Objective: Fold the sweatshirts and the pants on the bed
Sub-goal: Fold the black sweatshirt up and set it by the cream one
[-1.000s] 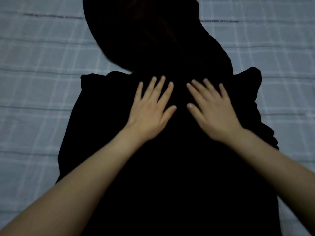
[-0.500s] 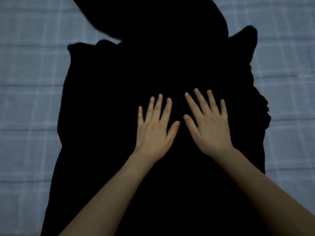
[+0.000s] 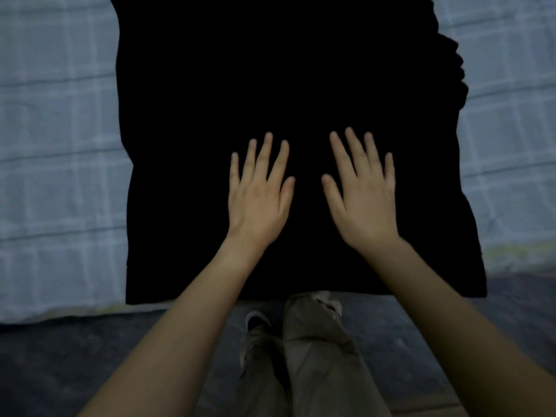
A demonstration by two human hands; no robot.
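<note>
A black sweatshirt (image 3: 288, 85) lies flat on the bed (image 3: 57, 164), its lower hem along the bed's near edge. Its upper part runs out of the top of the view, so the hood is hidden. My left hand (image 3: 258, 194) rests palm down on the lower middle of the sweatshirt with straight, spread fingers. My right hand (image 3: 361, 194) lies the same way just to its right, a small gap between the two thumbs. Neither hand holds any cloth. The sweatshirt's right edge is bunched and uneven.
The bed has a pale blue checked sheet on both sides of the sweatshirt. Below the bed's near edge are a dark floor (image 3: 75, 365), my legs in tan trousers (image 3: 319, 356) and one shoe (image 3: 255, 320).
Both flat hands have slid down the sweatshirt from the neck area toward its hem. The view has tilted down, so the hood left the frame and the floor and legs appeared.
</note>
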